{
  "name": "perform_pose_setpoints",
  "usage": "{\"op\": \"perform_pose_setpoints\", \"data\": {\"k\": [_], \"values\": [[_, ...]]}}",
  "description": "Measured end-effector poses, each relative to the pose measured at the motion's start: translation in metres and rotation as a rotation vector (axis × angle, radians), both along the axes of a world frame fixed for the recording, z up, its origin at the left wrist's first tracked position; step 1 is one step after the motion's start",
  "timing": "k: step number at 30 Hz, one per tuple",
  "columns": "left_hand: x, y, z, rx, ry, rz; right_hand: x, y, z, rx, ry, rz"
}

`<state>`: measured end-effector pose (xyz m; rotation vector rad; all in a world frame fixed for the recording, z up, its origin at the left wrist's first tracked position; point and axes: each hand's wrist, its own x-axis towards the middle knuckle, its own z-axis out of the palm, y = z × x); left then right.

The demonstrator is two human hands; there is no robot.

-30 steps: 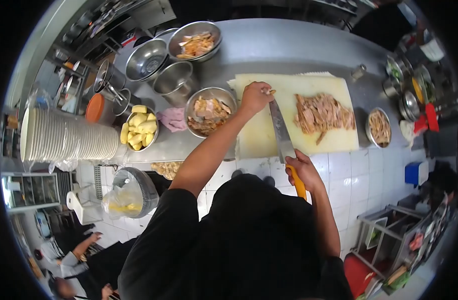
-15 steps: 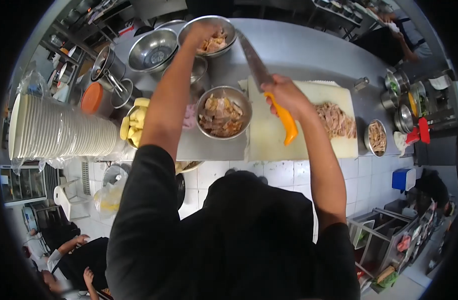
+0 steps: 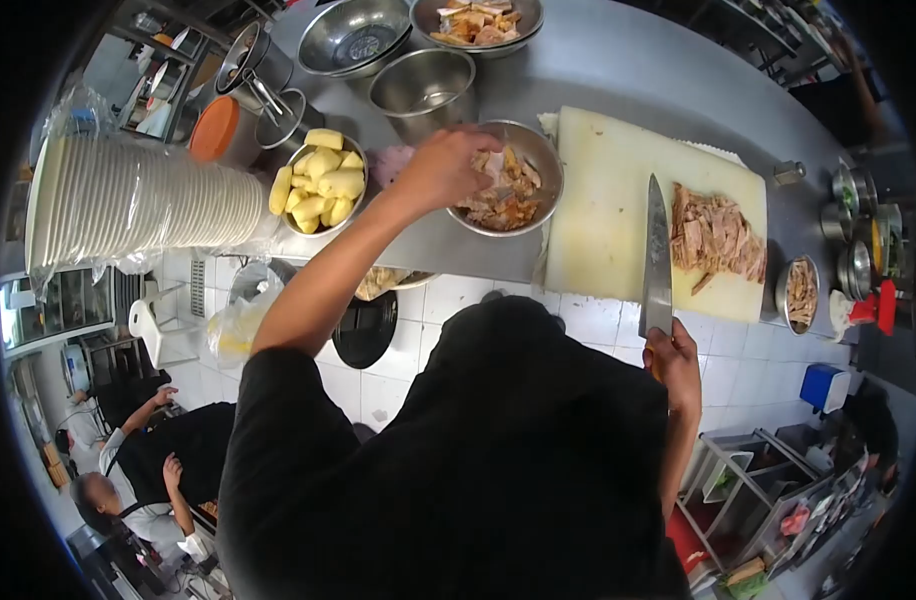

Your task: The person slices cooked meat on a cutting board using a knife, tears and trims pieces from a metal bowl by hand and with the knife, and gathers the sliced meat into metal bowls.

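My left hand reaches over the left rim of a steel bowl of cooked meat pieces, its fingers bent down at the meat; whether they grip a piece is unclear. My right hand is closed round the orange handle of a large knife. The blade points away from me over the pale cutting board. Sliced meat lies on the right part of the board, and a small bowl of meat strips stands beyond its right edge.
Peeled yellow pieces fill a bowl beside wrapped white containers. Steel bowls and a deep pot stand at the back; another bowl holds meat. Small pots stand at right. A co-worker is at lower left.
My left hand has come from the far bowl to the nearer meat bowl. My right hand has moved right and closer to me with the knife, uncovering the sliced meat. The view has shifted.
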<state>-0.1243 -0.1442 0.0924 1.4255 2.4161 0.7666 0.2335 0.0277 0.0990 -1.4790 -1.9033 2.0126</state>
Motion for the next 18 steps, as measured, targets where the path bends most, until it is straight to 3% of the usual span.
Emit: {"op": "perform_pose_setpoints", "data": {"k": [3, 6, 12, 18], "values": [[-0.003, 0.016, -0.046, -0.021, 0.356, -0.104, 0.002, 0.001, -0.015, -0.065, 0.051, -0.02], [0.004, 0.026, -0.061, -0.147, 0.498, -0.023, -0.003, 0.002, -0.011, -0.066, 0.042, 0.01], [0.008, 0.04, -0.073, -0.312, 0.531, 0.131, 0.014, 0.003, -0.015, -0.105, 0.065, 0.046], [0.012, 0.047, -0.078, -0.251, 0.396, 0.308, 0.033, 0.005, -0.012, -0.125, 0.072, 0.058]]}}
